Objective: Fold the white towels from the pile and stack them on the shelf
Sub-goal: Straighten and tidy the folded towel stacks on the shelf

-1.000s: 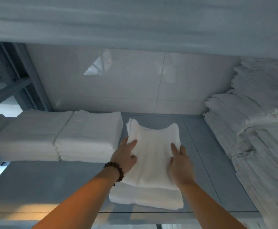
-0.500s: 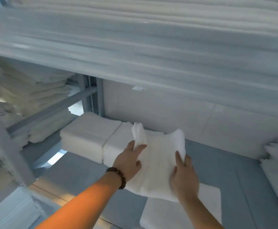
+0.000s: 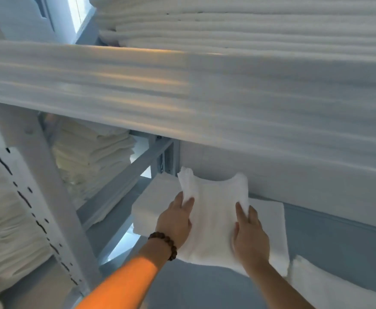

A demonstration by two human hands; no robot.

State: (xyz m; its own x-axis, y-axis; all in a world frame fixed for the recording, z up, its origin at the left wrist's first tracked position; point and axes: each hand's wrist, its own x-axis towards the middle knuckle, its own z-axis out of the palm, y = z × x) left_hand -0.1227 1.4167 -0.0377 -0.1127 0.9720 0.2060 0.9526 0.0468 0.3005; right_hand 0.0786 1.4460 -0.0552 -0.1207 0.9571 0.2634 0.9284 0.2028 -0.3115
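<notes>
i see left hand [image 3: 175, 222] and right hand [image 3: 251, 238] each clamped on a towel [image 3: 216, 208] edge, above the shelf [image 3: 343, 244].

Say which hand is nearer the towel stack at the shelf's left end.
Left. The left hand grips the held towel at its left edge, in front of the stack; the right hand grips its right side, farther away.

Blue-grey shelf [image 3: 339, 241] with folded white towel stacks [image 3: 150, 207] on it.
</notes>
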